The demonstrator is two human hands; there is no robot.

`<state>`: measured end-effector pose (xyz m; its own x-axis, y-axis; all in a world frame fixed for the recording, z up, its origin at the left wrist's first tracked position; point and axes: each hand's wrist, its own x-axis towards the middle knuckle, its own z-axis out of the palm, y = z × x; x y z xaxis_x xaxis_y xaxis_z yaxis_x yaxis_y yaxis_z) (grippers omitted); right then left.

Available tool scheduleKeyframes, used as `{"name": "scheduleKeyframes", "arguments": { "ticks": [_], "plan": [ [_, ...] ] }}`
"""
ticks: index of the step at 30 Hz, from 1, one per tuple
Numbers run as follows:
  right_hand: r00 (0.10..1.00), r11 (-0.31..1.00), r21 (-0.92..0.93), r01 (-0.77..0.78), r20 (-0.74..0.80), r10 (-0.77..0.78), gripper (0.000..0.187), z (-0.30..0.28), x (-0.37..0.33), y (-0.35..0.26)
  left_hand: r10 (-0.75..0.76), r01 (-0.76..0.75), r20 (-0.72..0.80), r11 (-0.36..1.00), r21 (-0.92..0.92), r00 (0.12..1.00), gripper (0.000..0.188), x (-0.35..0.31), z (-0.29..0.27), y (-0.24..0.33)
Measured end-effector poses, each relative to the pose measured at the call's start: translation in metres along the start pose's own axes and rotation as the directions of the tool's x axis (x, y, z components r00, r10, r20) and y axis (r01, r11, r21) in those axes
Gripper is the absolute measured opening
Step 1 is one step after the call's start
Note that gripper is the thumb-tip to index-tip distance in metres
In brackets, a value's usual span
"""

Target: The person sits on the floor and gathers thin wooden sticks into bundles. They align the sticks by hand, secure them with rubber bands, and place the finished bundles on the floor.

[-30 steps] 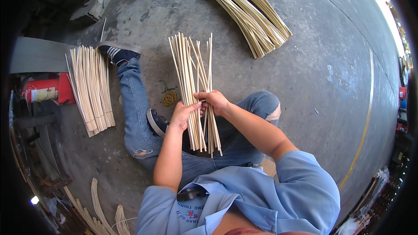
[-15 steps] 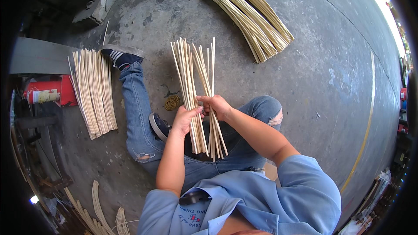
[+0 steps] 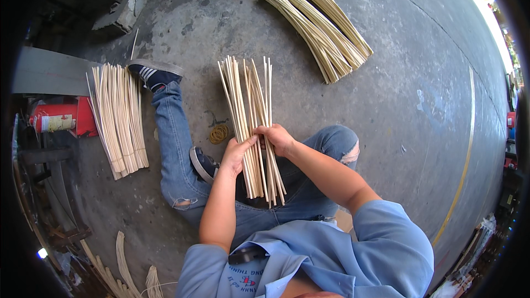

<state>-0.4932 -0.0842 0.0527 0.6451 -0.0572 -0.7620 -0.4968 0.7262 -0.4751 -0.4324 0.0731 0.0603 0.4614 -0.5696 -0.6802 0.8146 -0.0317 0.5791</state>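
Note:
Between my knees I hold a bunch of thin pale rattan-like sticks, upright in the view and parted into two groups. My left hand [image 3: 236,153] is closed round the thicker left group of sticks [image 3: 234,99]. The thinner right group of sticks [image 3: 269,99] is in the grip of my right hand [image 3: 274,137]. Both hands meet at mid-length, thumbs close together. The sticks' lower ends reach toward my lap, and the fingers behind them are partly hidden. Just left of the sticks, a coil of yellowish rubber bands [image 3: 218,133] lies on the floor near my shoe [image 3: 203,163].
Tied bundles of sticks [image 3: 118,121] lie on the left by my outstretched foot [image 3: 156,73]. More bundles [image 3: 320,27] rest at the far right of centre. A red cylinder [image 3: 61,117] lies beside a grey beam [image 3: 49,72]. Loose pale strands [image 3: 126,259] are at lower left.
Both hands have come slightly nearer to me with the sticks. The two groups of sticks stand closer together, and the right one is more upright.

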Motion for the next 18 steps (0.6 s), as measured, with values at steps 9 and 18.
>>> {"name": "scheduleKeyframes", "arguments": {
  "ticks": [9,18],
  "plan": [
    [0.999,0.996,0.093,0.008,-0.053,-0.003,0.021,-0.001,-0.002,-0.001,-0.059,0.060,-0.013,0.992,0.107,0.998,0.019,-0.002,-0.006,0.005],
    [0.997,0.998,0.043,-0.055,0.061,0.052,0.015,0.010,-0.010,-0.007,-0.012,0.009,0.054,0.998,0.067,0.998,0.024,-0.001,-0.012,-0.002]
  ]
}}
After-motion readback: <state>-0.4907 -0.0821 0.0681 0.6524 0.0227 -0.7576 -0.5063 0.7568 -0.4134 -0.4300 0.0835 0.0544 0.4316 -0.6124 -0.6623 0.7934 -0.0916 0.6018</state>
